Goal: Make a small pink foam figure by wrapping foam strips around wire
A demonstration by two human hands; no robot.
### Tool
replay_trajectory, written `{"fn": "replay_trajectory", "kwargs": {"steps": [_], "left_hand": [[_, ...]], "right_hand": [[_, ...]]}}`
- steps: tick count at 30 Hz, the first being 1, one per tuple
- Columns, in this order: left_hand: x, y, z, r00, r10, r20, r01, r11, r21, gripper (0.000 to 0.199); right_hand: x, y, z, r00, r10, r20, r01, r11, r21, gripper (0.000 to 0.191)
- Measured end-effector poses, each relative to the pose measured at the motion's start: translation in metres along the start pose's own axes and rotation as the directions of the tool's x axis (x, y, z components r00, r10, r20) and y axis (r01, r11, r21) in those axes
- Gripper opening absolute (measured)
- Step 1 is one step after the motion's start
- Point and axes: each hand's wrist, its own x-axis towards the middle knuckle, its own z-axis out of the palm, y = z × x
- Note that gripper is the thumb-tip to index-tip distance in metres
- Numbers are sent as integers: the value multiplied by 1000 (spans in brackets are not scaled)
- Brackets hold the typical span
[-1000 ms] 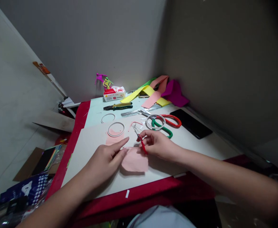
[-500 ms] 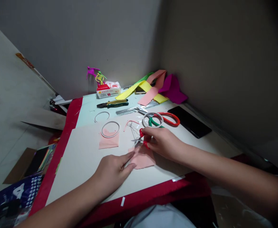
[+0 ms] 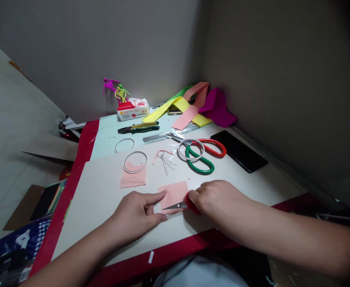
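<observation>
A pink crepe paper piece lies flat on the pale board near its front. My left hand rests at its left edge, thumb and index finger apart, fingertips touching the paper. My right hand is closed round small red-handled scissors, whose blades lie over the lower part of the paper and point left. Farther left, a white ring sits on a second pink piece. Between the two pieces and farther back is a thin wire figure with a pink-wrapped part.
Large red-and-green scissors lie under another ring. Pliers, a bundle of wires, a small box, coloured paper strips and a black phone are farther back.
My right hand has brought the small scissors down from above the paper to its lower edge. The paper now lies flatter, and my left fingers have shifted to its left side.
</observation>
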Motion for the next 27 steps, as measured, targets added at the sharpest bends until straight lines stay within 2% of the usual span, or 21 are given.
{"fn": "replay_trajectory", "kwargs": {"steps": [5,8,11,13,15,16,18,20,23,27], "left_hand": [[-1,-2,0,997,-29,68,34,997,-73,66],[-2,-1,-1,997,-23,78,28,998,-62,66],[-3,0,-2,997,8,72,-5,1000,-30,66],[-4,0,-3,997,25,79,-24,1000,-20,67],[-5,-1,-4,995,41,86,-40,999,-14,69],[-5,-1,-4,995,47,88,-46,999,-13,69],[-6,-2,-5,994,56,94,-54,998,-18,70],[-6,-2,-5,994,61,95,-59,998,-27,70],[-6,-2,-5,994,71,78,-67,996,-53,68],[-7,1,-5,997,69,35,-65,992,-113,59]], "right_hand": [[5,-1,-20,995,-10,96,11,1000,-6,16],[6,-5,-29,987,-25,159,26,1000,-8,20],[4,-6,-31,985,-66,162,62,998,33,21],[2,-3,-31,996,-45,82,38,996,80,15],[3,7,-29,994,62,-86,-53,993,104,6],[5,13,-27,963,139,-229,-118,988,101,5],[11,30,-22,911,209,-355,-186,978,98,13],[19,46,-15,869,242,-431,-223,970,97,17],[27,64,-2,845,231,-482,-210,973,97,16],[26,69,6,810,192,-554,-159,981,107,21]]}}
